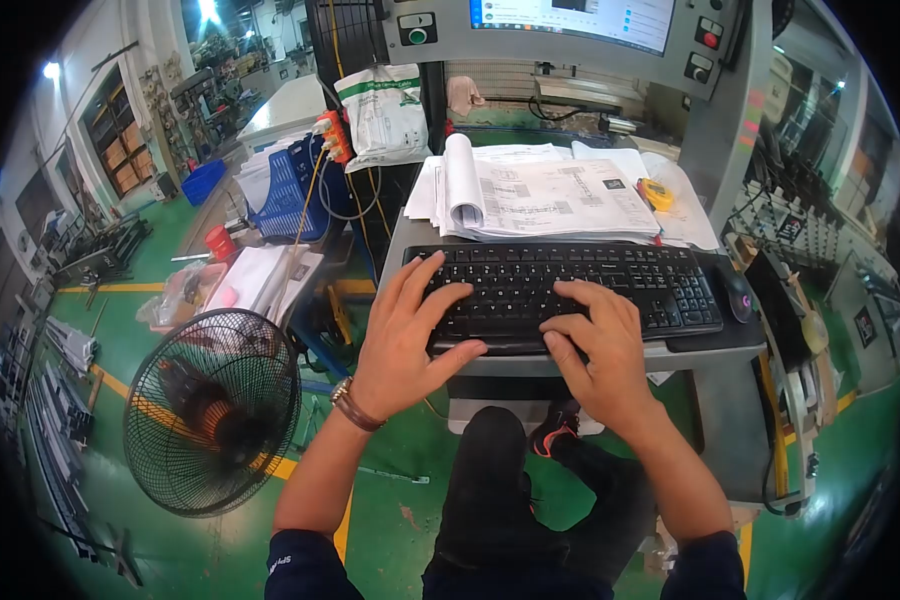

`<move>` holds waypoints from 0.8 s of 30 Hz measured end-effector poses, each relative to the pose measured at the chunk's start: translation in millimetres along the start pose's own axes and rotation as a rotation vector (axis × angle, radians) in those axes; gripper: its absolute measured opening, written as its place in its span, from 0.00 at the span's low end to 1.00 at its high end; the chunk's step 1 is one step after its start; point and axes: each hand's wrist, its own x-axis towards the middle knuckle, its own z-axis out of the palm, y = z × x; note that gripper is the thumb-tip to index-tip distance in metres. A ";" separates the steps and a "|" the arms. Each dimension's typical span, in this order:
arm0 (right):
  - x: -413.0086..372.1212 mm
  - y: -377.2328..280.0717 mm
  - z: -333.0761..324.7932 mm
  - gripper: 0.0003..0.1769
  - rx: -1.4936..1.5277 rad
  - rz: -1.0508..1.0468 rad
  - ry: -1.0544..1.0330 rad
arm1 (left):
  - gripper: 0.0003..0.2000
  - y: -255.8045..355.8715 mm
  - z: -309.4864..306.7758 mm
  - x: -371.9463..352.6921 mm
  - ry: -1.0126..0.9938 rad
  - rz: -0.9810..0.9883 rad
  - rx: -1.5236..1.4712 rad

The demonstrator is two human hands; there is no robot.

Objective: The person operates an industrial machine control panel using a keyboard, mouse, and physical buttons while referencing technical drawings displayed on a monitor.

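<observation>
Keyboard (515, 285) at the center of the frame, on a gray desk (715, 362), left hand (395, 350) and right hand (610, 365) at its keys, fingers loosely curved, grasping nothing; how much is typed cannot be told. Papers (560, 195) lie behind; a fan (215, 415) stands lower left on green workshop floor (400, 520).

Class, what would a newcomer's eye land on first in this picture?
Probably the two bare hands, left and right, spread over the black keyboard in the middle. Next might come the round black fan at lower left, above the green floor. Behind the keyboard, a stack of printed drawings lies with its top sheets curled over.
</observation>
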 end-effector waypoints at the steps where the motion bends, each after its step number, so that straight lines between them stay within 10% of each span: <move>1: 0.8 0.9 -2.4 0.11 0.003 0.026 0.009 | 0.29 -3.6 -1.9 -0.7 -0.043 0.054 0.036; 24: 7.3 -0.9 -8.6 0.07 -0.021 -0.025 0.014 | 0.33 -1.1 2.9 -3.9 0.015 -0.075 0.012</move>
